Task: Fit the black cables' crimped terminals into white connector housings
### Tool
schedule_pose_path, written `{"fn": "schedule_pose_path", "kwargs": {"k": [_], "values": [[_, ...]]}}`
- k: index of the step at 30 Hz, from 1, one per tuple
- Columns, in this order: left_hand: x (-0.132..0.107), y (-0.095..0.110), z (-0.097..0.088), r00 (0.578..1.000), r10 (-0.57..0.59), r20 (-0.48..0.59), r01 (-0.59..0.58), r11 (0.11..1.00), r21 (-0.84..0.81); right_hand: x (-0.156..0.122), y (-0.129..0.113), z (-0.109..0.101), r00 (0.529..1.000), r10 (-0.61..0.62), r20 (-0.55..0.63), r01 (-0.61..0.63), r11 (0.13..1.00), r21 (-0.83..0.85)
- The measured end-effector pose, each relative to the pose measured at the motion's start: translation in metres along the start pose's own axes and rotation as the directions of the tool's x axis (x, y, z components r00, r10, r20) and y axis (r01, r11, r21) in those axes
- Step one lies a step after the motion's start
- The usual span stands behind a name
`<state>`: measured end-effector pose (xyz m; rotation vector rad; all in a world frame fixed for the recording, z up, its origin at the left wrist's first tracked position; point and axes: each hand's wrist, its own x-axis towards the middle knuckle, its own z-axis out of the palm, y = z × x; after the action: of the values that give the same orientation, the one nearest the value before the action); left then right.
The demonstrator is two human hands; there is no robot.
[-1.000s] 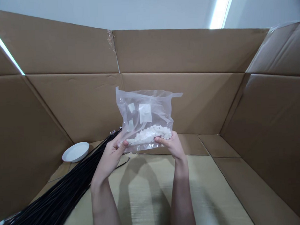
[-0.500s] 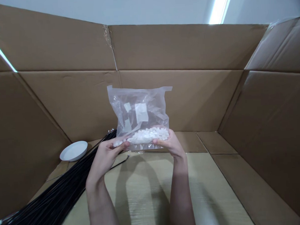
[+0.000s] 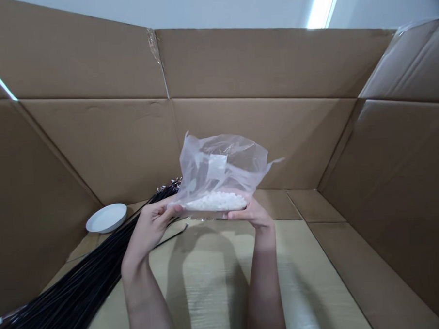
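A clear plastic bag (image 3: 237, 156) is held up in front of me, above the table. Many small white pieces (image 3: 217, 201) lie gathered along its bottom; their exact kind is too small to make out. A white label (image 3: 217, 166) shows on the bag. My left hand (image 3: 153, 228) grips the bag's lower left corner, thumb in front and the other fingers mostly hidden behind. At the lower right corner, my right hand (image 3: 256, 214) is closed on the bag in the same way. The bag's upper part is crumpled and leans over to the right.
A thick bundle of black cables (image 3: 82, 282) runs diagonally along the left side, one strand sticking out near my left hand. Behind it sits a white bowl (image 3: 107, 218). Cardboard walls (image 3: 262, 143) enclose the tan table surface (image 3: 210, 281) at the back and both sides.
The bag's top has slumped and swung to the right, its sheet now creased instead of spread flat. Both hands keep their hold at nearly the same place.
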<state>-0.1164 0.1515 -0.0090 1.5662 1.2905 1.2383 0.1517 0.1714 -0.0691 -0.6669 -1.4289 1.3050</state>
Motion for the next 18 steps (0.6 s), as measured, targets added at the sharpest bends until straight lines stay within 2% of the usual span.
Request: {"fn": "schedule_pose_path", "kwargs": {"k": [3, 6, 11, 15, 16, 18], "values": [[0.003, -0.006, 0.002, 0.995, 0.064, -0.072, -0.068, 0.996, -0.061, 0.004, 0.001, 0.002, 0.996, -0.039, -0.081, 0.037, 0.999, -0.038], [0.008, -0.013, 0.005, 0.975, 0.124, -0.183, -0.149, 0.98, -0.131, 0.014, 0.001, 0.012, 0.965, -0.142, -0.219, 0.125, 0.988, -0.09], [0.012, -0.013, 0.008, 0.952, 0.13, -0.277, -0.188, 0.963, -0.193, 0.032, 0.019, 0.04, 0.837, -0.342, -0.427, 0.282, 0.939, -0.198], [0.012, -0.011, 0.009, 0.959, 0.124, -0.254, -0.175, 0.966, -0.19, 0.046, 0.052, 0.06, 0.763, -0.354, -0.541, 0.258, 0.934, -0.247], [0.011, -0.011, 0.009, 0.963, 0.119, -0.24, -0.166, 0.968, -0.189, 0.049, 0.06, 0.063, 0.759, -0.347, -0.551, 0.243, 0.936, -0.255], [0.011, -0.012, 0.008, 0.97, 0.106, -0.219, -0.148, 0.972, -0.185, 0.053, 0.07, 0.066, 0.795, -0.319, -0.517, 0.207, 0.942, -0.263]]}}
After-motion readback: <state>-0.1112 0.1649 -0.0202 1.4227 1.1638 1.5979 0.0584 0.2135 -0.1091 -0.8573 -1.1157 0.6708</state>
